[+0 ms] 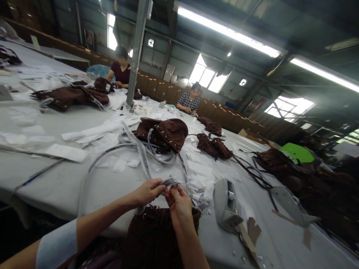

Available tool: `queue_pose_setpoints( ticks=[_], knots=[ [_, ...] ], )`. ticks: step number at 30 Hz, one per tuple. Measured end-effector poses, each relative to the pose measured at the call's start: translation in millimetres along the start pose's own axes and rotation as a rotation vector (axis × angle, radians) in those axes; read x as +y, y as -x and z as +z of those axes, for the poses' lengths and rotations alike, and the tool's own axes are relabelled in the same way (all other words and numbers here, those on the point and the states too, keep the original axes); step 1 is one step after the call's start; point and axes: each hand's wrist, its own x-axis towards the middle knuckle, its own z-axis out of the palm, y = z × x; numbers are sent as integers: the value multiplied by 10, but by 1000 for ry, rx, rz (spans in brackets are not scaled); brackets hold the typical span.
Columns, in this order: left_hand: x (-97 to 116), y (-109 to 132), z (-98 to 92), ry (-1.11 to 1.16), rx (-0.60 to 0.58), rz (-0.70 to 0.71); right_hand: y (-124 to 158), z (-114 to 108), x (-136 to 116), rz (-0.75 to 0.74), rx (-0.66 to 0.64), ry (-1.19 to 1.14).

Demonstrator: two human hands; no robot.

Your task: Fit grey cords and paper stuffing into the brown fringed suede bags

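My left hand (150, 191) is closed, thumb and fingers pinching a bag strap wrapped in clear plastic film (169, 182). Beside it, my right hand (179, 201) grips the same wrapped strap with its fingertips. The two hands nearly touch, and the small details between the fingers are hidden. Below them a dark brown drawstring bag (157, 224) with brass eyelets rests at the table edge against my body. A grey tape dispenser (226, 203) stands just right of my right hand. Beyond my hands lies another brown bag (171, 134) with film-wrapped straps looped around it.
White paper strips (86, 132) litter the table (112, 194). More brown bags lie at the left (70, 98) and in a heap at the right (316, 183), near a second dispenser (291, 205). A metal post (136, 56) rises mid-table. Two co-workers sit across.
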Motion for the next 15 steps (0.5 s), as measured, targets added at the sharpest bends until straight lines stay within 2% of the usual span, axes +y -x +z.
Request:
queue_pose_setpoints(
  ticks=[4, 9, 15],
  knots=[
    [-5, -8, 57, -14, 81, 39, 8, -33, -8, 43, -28, -11],
    [36, 10, 105, -39, 197, 125, -5, -78, 6, 1, -34, 16],
    [44, 58, 145, 85, 184, 100, -58, -119, 23, 87, -121, -31]
  ],
)
